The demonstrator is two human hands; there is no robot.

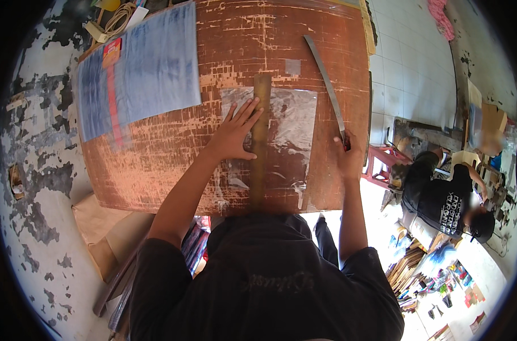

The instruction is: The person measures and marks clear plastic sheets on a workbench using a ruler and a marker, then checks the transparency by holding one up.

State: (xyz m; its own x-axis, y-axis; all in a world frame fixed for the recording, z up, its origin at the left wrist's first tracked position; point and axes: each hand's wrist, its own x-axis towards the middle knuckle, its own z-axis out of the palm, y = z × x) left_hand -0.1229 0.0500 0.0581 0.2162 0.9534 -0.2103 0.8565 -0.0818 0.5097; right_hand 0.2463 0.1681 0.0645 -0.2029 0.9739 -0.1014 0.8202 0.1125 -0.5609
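A clear plastic sheet [295,122] lies on the worn red-brown tabletop [224,51] in front of me. Across it, running away from my body, rests a long straight brown strip [261,125], like a ruler. My left hand [234,136] lies flat with its fingers spread, the fingertips and thumb reaching the strip's left edge. At the table's right side, my right hand [351,153] is closed around the dark handle of a long, narrow knife [327,82]. Its slightly curved metal blade points away from me, to the right of the plastic and apart from it.
Blue-grey sheets [156,62] in plastic with a red strip cover the table's far left. A coiled cable [119,20] is beyond them. Right of the table stand a red stool [381,165] and another person [440,193] in black, bent over. Cardboard [108,233] leans at the lower left.
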